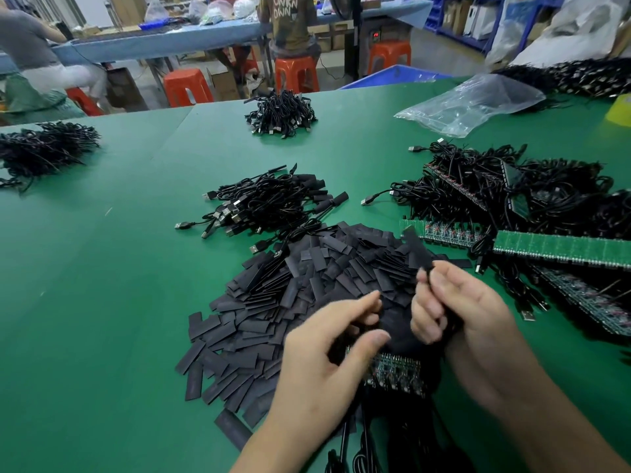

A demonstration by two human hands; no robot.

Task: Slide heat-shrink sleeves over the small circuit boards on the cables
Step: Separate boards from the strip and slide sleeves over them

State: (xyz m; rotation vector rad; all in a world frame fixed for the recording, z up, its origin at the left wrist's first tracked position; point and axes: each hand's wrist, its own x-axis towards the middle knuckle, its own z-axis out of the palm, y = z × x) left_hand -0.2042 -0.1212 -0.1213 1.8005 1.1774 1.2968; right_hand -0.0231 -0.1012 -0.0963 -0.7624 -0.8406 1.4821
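Head view. Green worktop [102, 268] with a heap of flat black sleeves [307, 285] at centre. The right hand [457, 312], fingers curled, pinches one sleeve [415, 244] at its lower end, above the heap's right edge. The left hand [327, 353] hovers beside it with fingers half curled and thumb out; blur hides whether it holds anything. A board strip [396, 370] lies under both hands, black cables [362, 448] trailing toward the viewer. Behind the heap lies a cable pile [269, 203]; at right, tangled cables [512, 199] with green board panels [563, 249]. A plastic bag [471, 104] lies beyond.
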